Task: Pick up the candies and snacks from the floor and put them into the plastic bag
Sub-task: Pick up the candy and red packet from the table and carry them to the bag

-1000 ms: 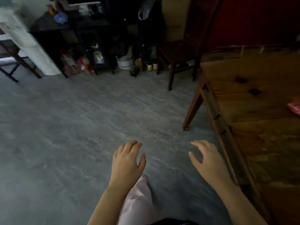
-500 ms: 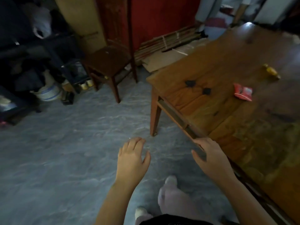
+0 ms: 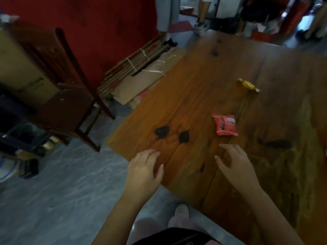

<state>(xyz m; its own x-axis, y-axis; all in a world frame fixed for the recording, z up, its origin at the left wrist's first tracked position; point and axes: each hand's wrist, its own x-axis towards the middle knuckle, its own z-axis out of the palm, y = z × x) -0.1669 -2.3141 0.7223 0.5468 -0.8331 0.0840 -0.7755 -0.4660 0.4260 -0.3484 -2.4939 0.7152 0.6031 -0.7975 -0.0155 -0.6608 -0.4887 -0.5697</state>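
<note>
A red snack packet (image 3: 225, 125) lies flat on the wooden table (image 3: 203, 82). Farther back on the same table sits a yellow wrapped candy (image 3: 248, 85). My left hand (image 3: 144, 171) hovers over the table's near left corner, fingers apart and empty. My right hand (image 3: 235, 167) is over the table just below the red packet, fingers spread, holding nothing. No plastic bag shows in this view, and no candy is visible on the grey floor (image 3: 53, 200).
A dark wooden chair (image 3: 70, 103) stands left of the table. Bundled flattened cardboard (image 3: 141, 68) leans by the red wall (image 3: 106, 23). Shelving with clutter fills the far left. Another person's legs (image 3: 168, 20) stand at the back.
The view has swung right and up from the floor onto the table. The red packet and yellow candy have come into full view, and both hands now hang over the tabletop.
</note>
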